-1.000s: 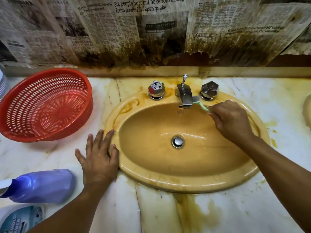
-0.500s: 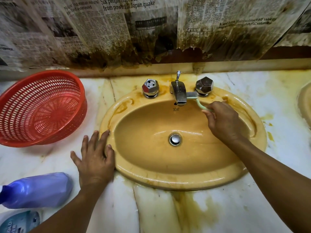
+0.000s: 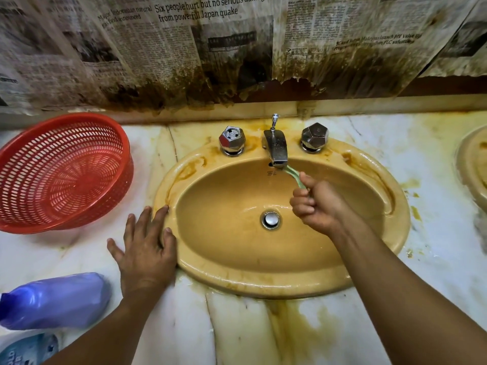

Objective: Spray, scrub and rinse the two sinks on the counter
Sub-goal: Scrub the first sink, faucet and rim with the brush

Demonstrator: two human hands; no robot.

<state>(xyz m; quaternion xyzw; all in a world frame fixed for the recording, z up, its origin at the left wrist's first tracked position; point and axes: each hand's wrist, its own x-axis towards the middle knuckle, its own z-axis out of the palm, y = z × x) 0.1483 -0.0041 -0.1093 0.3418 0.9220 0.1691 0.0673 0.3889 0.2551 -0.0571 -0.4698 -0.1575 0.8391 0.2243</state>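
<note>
Sink (image 3: pixel 263 283): brush (image 3: pixel 293 175) shifted under the spout (image 3: pixel 276 151), right hand (image 3: pixel 313 204) gripping it, left hand (image 3: pixel 147 248) flat, unclenched on the rim; scrubbing ongoing.

My mustard-yellow oval ceramic sink (image 3: pixel 263 275) has brown stains; beside it, a red perforated plastic basket (image 3: pixel 63 172) and white yellow-veined marble counter (image 3: pixel 434 159).

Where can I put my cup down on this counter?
Bare counter lies right of the yellow sink, before the second sink. Another patch sits in front, between both arms. The left is crowded: red basket, purple bottle, left hand.
</note>
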